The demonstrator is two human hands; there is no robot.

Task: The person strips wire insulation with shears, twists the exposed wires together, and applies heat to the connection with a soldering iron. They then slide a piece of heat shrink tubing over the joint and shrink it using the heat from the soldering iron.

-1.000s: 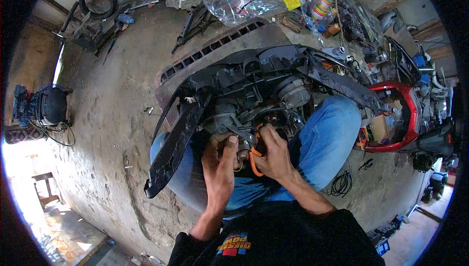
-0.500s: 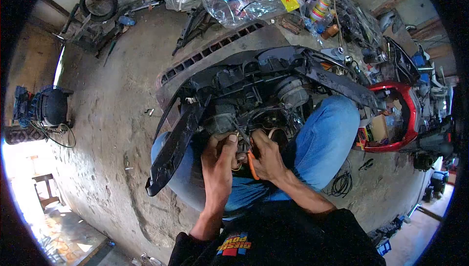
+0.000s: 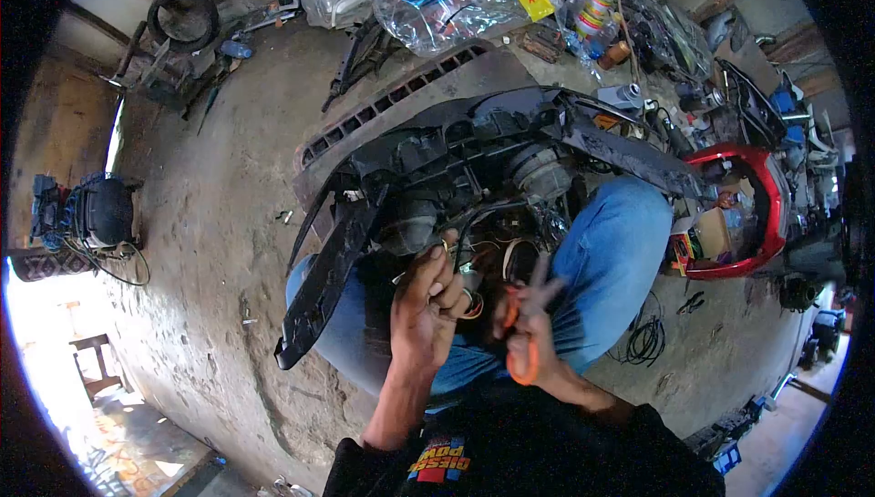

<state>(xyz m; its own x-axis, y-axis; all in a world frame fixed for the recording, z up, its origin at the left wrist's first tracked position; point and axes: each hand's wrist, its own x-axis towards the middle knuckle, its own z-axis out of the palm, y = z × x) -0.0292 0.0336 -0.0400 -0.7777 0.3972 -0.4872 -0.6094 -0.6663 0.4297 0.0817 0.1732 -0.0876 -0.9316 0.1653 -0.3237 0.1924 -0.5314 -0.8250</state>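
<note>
My left hand is closed in a pinch on thin wires, some of them looped beside its fingers. A small brass-coloured tip shows above the thumb. In my right hand are orange-handled scissors, their blades pointing up and away, smeared by motion. They are apart from the wires. Across my lap lies a black plastic vehicle front panel with two round lamp housings, the left one just beyond my left hand. A dark cable runs from the panel's middle toward my hands.
A red plastic frame lies to the right, near coiled black cable. Clear plastic bags and a slotted metal piece are ahead. A black compressor-like machine stands left on the concrete floor.
My right hand has moved right, away from my left hand, carrying the scissors, whose blades now show. My left hand has shifted slightly right and still pinches the wires.
</note>
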